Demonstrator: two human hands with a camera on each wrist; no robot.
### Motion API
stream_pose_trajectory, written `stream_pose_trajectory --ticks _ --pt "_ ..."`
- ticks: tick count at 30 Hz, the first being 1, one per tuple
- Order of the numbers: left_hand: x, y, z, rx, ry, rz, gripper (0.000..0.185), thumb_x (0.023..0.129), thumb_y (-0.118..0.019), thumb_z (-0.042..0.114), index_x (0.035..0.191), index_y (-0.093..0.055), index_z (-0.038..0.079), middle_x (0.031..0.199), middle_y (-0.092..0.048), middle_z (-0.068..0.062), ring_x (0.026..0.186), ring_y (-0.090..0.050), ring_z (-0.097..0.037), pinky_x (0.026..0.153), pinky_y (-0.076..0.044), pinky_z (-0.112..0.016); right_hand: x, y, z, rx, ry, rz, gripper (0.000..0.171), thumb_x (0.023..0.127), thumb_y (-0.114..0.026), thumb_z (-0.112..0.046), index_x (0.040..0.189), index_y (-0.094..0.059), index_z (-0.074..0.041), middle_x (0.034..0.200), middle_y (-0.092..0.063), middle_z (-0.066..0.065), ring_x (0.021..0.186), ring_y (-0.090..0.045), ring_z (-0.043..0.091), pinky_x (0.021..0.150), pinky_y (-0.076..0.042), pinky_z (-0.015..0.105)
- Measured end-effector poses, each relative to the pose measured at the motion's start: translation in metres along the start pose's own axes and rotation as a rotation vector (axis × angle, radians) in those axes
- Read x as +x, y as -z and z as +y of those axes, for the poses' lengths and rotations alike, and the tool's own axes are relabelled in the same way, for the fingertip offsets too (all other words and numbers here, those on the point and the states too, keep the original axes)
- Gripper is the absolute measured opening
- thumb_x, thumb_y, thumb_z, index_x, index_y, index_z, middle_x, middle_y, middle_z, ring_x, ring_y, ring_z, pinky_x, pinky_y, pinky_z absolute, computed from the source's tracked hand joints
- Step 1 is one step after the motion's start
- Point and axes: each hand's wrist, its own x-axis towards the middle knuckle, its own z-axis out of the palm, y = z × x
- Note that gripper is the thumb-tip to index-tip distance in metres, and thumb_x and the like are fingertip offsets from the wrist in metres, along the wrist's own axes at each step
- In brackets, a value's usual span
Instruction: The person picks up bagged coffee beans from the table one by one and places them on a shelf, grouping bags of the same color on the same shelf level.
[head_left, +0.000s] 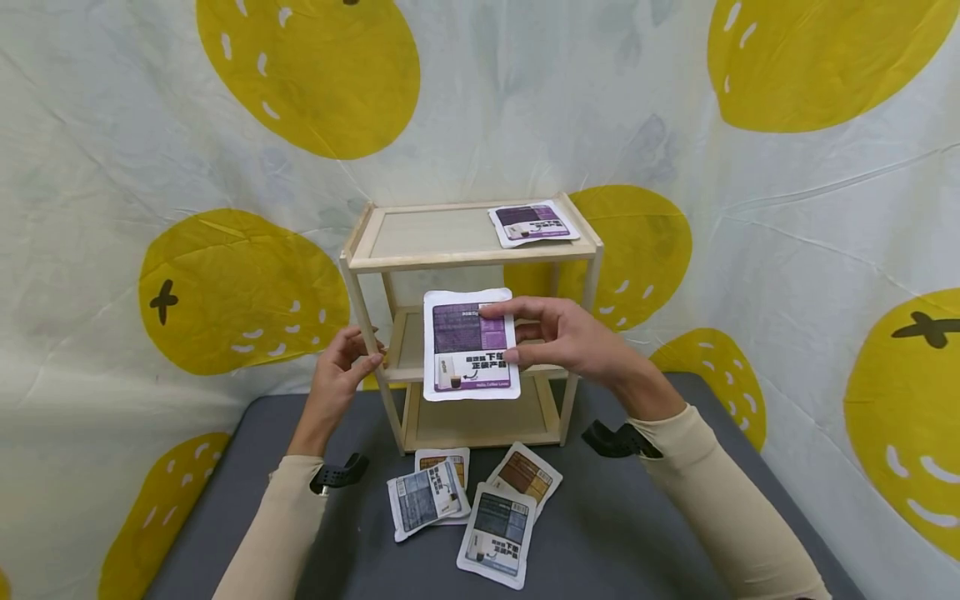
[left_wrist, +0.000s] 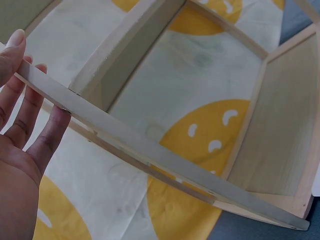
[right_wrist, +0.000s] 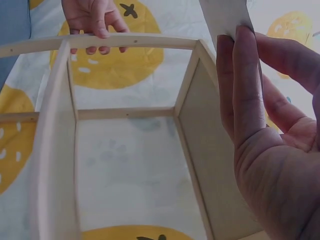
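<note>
My right hand [head_left: 566,337] pinches a white-edged purple coffee packet [head_left: 465,337] by its right side, thumb and fingers on opposite faces. The packet is held up before the middle level of a pale wooden shelf rack [head_left: 465,260], printed side facing me. In the right wrist view only the packet's plain back [right_wrist: 226,17] shows. My left hand [head_left: 341,375] holds the rack's front left post [left_wrist: 110,125], with the thumb on one side and the fingers around the other. A second purple packet [head_left: 534,223] lies on the right end of the top shelf.
Several coffee packets lie on the grey table [head_left: 600,517] before the rack: a blue-grey one [head_left: 427,497] over an orange-brown one [head_left: 442,458], and a dark teal one [head_left: 498,533] overlapping a brown one [head_left: 525,475]. A cloth [head_left: 810,208] with yellow fruit prints hangs behind.
</note>
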Motion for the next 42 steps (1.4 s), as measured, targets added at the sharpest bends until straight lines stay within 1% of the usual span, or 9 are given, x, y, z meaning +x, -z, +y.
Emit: stream_pose_trajectory --ticks 4,9,16,21,26,31,33,39,42 --pt "-0.001 0.001 -0.002 0.004 -0.011 -0.013 0.038 0.098 -0.065 0.002 0.134 -0.054 0.003 0.112 -0.061 -0.028 0.100 -0.062 -0.018 0.087 -0.053 -0.023 0.003 0.000 -0.007 -0.036 0.005 0.015 0.056 0.093 -0.071 -0.002 0.146 -0.053 -0.006 0.135 -0.056 0.020 0.108 -0.067 0.038 0.088 -0.059 0.045" --pt "-0.001 0.000 -0.001 -0.009 0.004 -0.007 0.038 0.098 -0.066 0.003 0.134 -0.055 0.004 0.112 -0.061 -0.028 0.100 -0.062 -0.019 0.087 -0.054 -0.023 0.009 0.002 -0.018 -0.052 0.012 0.017 0.056 0.093 -0.070 -0.001 0.146 -0.054 -0.007 0.133 -0.059 0.019 0.106 -0.068 0.038 0.088 -0.059 0.044" --pt "0.000 -0.001 0.000 0.007 0.020 0.002 0.042 0.097 -0.065 0.001 0.137 -0.051 -0.002 0.115 -0.060 -0.031 0.102 -0.061 -0.019 0.088 -0.053 -0.022 0.021 0.005 -0.028 -0.105 0.024 0.021 0.056 0.093 -0.072 -0.003 0.145 -0.055 -0.011 0.134 -0.060 0.015 0.108 -0.068 0.035 0.090 -0.058 0.041" --pt "0.000 -0.001 0.000 0.002 0.022 0.010 0.041 0.096 -0.066 -0.001 0.135 -0.053 0.002 0.116 -0.060 -0.031 0.101 -0.061 -0.018 0.088 -0.052 -0.022 0.030 0.007 -0.032 -0.097 0.041 0.029 0.055 0.093 -0.072 -0.001 0.145 -0.055 -0.009 0.133 -0.061 0.016 0.108 -0.067 0.034 0.089 -0.059 0.040" --pt "0.000 -0.001 0.000 0.008 0.008 0.005 0.040 0.097 -0.066 0.000 0.135 -0.054 0.003 0.114 -0.063 -0.025 0.101 -0.061 -0.017 0.087 -0.053 -0.022 0.036 0.010 -0.036 -0.105 0.042 0.039 0.055 0.093 -0.071 0.000 0.145 -0.055 -0.009 0.131 -0.063 0.015 0.108 -0.067 0.033 0.088 -0.059 0.040" --pt "0.000 -0.001 -0.001 -0.001 0.016 0.015 0.037 0.097 -0.066 0.002 0.133 -0.055 0.003 0.108 -0.068 -0.006 0.101 -0.062 -0.020 0.088 -0.053 -0.024 0.042 0.012 -0.043 -0.139 0.034 0.047 0.056 0.092 -0.074 -0.003 0.145 -0.056 -0.012 0.134 -0.060 0.012 0.109 -0.066 0.033 0.089 -0.059 0.039" --pt "0.001 -0.001 -0.001 -0.004 0.021 0.019 0.037 0.097 -0.067 0.003 0.132 -0.056 0.004 0.108 -0.068 -0.004 0.101 -0.062 -0.020 0.088 -0.053 -0.024 0.044 0.012 -0.046 -0.154 0.033 0.050 0.057 0.091 -0.074 -0.004 0.144 -0.057 -0.012 0.135 -0.059 0.012 0.110 -0.066 0.032 0.089 -0.059 0.038" --pt "0.001 0.000 0.000 0.005 0.008 0.001 0.040 0.097 -0.066 0.002 0.135 -0.053 0.001 0.113 -0.063 -0.023 0.101 -0.062 -0.017 0.089 -0.053 -0.023 0.053 0.016 -0.053 -0.139 0.047 0.042 0.055 0.091 -0.073 -0.001 0.144 -0.057 -0.009 0.135 -0.058 0.014 0.111 -0.065 0.033 0.090 -0.058 0.038" --pt "0.000 0.000 0.000 0.006 0.011 -0.005 0.042 0.097 -0.065 0.000 0.136 -0.051 -0.002 0.114 -0.061 -0.028 0.101 -0.062 -0.016 0.089 -0.054 -0.023 0.057 0.018 -0.057 -0.149 0.053 0.038 0.055 0.092 -0.074 -0.003 0.144 -0.057 -0.011 0.135 -0.057 0.012 0.111 -0.065 0.033 0.090 -0.058 0.038"
